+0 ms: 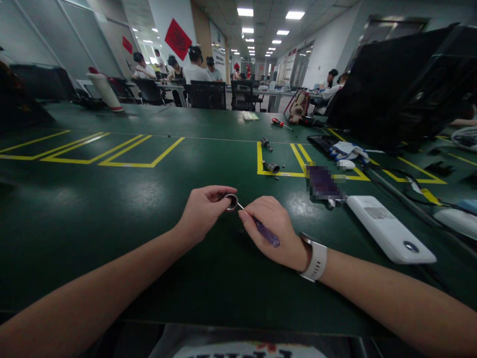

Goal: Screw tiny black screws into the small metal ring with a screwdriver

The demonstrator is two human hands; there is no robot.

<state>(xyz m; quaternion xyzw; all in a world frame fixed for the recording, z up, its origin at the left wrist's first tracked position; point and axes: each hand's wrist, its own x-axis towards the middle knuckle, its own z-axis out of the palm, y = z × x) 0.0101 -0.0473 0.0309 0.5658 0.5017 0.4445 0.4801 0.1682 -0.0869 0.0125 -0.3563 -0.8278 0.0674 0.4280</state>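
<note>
My left hand (pixel 204 211) pinches a small metal ring-shaped part (pixel 231 202), its round opening facing right. In my right hand (pixel 271 226) is a screwdriver with a purple, see-through handle (pixel 266 232). Its thin shaft points left, and the tip meets or sits just inside the ring; I cannot tell which. A tiny dark piece (pixel 241 231) lies on the green table below the two hands. Farther off, a metal cylindrical connector (pixel 272 167) and a second metal part (pixel 266 144) rest by the yellow tape lines.
To the right lie a white power bank (pixel 389 228), a phone (pixel 323 182), cables and a white-and-blue glove (pixel 349 151). A red screwdriver (pixel 282 124) is at the back, near a bag (pixel 299 107). A large black monitor (pixel 395 84) stands at right. Several people sit beyond the table.
</note>
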